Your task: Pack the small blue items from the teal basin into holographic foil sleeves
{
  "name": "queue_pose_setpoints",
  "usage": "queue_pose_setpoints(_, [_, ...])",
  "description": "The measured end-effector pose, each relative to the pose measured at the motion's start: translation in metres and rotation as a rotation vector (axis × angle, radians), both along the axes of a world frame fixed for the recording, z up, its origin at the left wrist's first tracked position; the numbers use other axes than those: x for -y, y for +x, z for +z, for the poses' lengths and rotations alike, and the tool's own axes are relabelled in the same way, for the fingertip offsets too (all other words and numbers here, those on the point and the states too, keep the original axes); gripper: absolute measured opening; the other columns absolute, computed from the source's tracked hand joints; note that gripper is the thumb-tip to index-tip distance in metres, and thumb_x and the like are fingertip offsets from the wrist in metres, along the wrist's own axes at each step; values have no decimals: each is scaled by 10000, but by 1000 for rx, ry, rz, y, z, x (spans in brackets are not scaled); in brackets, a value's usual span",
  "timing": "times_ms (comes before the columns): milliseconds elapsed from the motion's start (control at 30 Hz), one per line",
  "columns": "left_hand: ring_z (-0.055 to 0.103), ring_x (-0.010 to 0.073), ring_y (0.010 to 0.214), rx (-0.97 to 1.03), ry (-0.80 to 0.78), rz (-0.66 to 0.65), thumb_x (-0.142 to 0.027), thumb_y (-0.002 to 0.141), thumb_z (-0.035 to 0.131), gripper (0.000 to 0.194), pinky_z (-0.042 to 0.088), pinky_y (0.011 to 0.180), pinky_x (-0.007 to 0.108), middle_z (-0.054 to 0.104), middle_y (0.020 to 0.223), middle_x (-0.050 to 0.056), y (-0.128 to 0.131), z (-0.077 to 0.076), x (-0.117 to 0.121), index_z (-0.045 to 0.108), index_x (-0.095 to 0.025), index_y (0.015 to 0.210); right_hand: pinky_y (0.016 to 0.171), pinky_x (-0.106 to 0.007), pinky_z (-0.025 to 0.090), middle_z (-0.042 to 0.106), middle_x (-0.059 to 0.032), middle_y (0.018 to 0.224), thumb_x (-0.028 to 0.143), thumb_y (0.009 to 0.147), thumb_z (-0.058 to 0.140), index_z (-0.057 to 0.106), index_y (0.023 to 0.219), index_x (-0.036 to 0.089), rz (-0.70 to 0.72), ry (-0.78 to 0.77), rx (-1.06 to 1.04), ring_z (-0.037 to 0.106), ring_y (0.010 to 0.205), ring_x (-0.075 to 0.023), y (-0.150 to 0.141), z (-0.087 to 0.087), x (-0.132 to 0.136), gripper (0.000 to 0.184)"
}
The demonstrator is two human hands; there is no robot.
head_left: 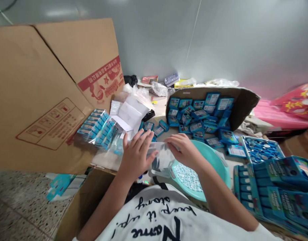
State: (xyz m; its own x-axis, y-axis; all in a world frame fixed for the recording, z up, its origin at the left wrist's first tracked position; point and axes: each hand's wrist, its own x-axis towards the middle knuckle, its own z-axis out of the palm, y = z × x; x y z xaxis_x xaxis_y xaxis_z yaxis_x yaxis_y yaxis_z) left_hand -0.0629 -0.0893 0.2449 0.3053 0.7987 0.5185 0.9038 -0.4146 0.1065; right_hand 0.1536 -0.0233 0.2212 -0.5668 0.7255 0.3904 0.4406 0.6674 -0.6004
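Note:
A clear plastic bag [162, 153] is stretched between my hands, in front of my chest. My right hand [185, 149] pinches its right upper edge between thumb and fingers. My left hand [136, 154] lies at the bag's left side with fingers spread and thumb out, its palm turned down. Just below my right forearm is a teal basin [225, 174], holding many small pale-blue and white pellets [187, 177]. Beyond my fingertips lie small blue printed boxes [159, 130]. The bag's contents, if any, are hard to make out.
A large cardboard carton [56, 83] stands at the left, with a wrapped pack of blue boxes [98, 129] beside it. An open carton [244, 103] spills blue boxes at the back. Stacked display boxes [282, 197] and a tray of blue pieces [263, 150] are on the right.

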Motion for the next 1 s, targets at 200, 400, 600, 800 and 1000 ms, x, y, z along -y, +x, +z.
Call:
queue_pose_setpoints(200, [573, 241, 1250, -60, -37, -18, -282, 968, 529, 395, 46, 1217, 563, 664, 1299, 64, -18, -19, 6, 543, -272, 1362, 816, -346, 364, 710, -45, 895, 148, 970, 471, 690, 1064, 229, 40, -61, -63, 635, 843, -193, -18, -3, 17, 253])
queue_pose_setpoints(400, [459, 299, 1369, -126, 62, 15, -286, 935, 574, 332, 117, 1207, 569, 601, 1387, 63, -38, -44, 17, 630, -279, 1262, 754, -349, 410, 705, -66, 887, 240, 981, 463, 700, 1039, 226, -32, -170, -145, 618, 800, -214, -20, -8, 18, 244])
queue_pose_setpoints(600, [390, 317, 1416, -58, 84, -9, -321, 894, 628, 432, 235, 1186, 533, 543, 1441, 110, -43, -55, 27, 582, -239, 1316, 824, -371, 407, 719, -63, 925, 227, 984, 463, 706, 1053, 238, 9, -126, -89, 638, 845, -218, -20, -7, 14, 253])
queue_pose_setpoints(800, [645, 217, 1098, 63, -61, -9, -307, 941, 569, 264, 125, 1216, 528, 724, 1114, 47, -35, -30, 15, 629, -247, 1191, 859, -370, 391, 725, -59, 935, 180, 984, 462, 714, 1083, 255, 110, -88, -46, 645, 859, -200, -24, -1, 19, 281])
queue_pose_setpoints(1000, [655, 163, 822, 236, -191, 5, -305, 950, 541, 165, 301, 1133, 441, 711, 816, -23, -46, -19, 7, 673, -255, 867, 968, -422, 399, 720, -61, 1026, 221, 916, 584, 689, 1140, 274, -59, -90, 10, 642, 966, -237, -6, -4, 13, 254])
